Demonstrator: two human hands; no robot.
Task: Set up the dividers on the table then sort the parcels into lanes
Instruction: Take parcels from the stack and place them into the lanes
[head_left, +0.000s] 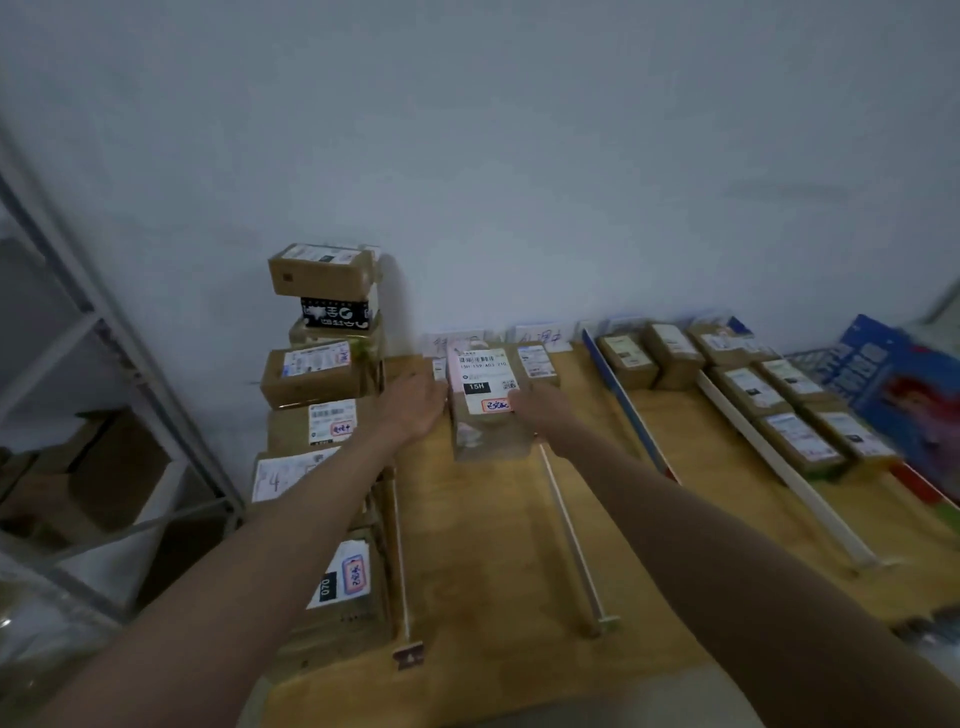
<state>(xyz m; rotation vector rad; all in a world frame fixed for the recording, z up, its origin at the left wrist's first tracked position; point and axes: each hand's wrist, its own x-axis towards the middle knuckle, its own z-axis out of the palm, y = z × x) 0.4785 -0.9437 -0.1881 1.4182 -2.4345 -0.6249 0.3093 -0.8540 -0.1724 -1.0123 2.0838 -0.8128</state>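
I hold a brown parcel (485, 415) with a white label marked 15H between both hands, over the far end of the wooden table (483, 571). My left hand (413, 408) grips its left side and my right hand (540, 410) grips its right side. It sits in the lane between a thin pale divider (400, 545) and a second thin divider (569, 535). A blue divider (628, 410) and a white divider (779, 467) mark lanes to the right. Another small parcel (535, 361) lies just behind the held one.
A tall stack of parcels (317, 374) stands along the table's left side. Several sorted parcels (779, 395) fill the right lanes. A blue printed box (893, 384) leans at the far right. A metal shelf rack (104, 364) holding a cardboard box stands at the left.
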